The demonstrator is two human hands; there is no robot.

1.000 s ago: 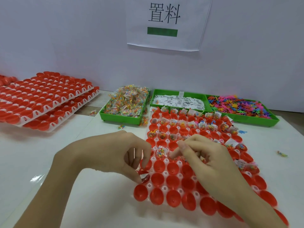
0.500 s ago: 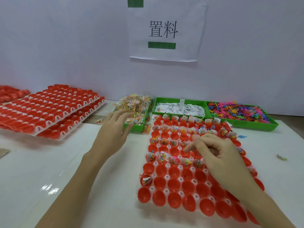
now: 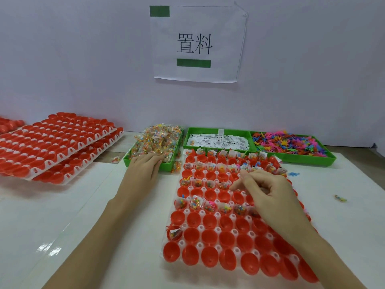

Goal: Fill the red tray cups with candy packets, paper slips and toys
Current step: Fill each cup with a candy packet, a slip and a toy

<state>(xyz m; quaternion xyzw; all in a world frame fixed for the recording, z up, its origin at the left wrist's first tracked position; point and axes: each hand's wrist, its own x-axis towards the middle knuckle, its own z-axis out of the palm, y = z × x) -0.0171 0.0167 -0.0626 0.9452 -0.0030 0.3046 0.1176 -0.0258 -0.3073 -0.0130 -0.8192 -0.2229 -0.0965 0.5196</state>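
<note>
While the far rows of the red tray [image 3: 208,243] already hold crinkly clear candy packets [image 3: 158,140], white slips [image 3: 216,140] and soft bright toys [image 3: 291,142], most near glossy round cups are empty, so roughly half remains; the left hand [image 3: 143,170] rests with fingers extended on the candy bin, the right hand [image 3: 268,192] hovers mid-tray, fingers curled, contents I cannot tell

left hand [image 3: 143,168] reaches forward, palm down, fingers straight and together, forearm stretched out behind it. right hand [image 3: 268,191] hovers with fingers curled inward, thumb meeting the fingertips, wrist bent.
</note>
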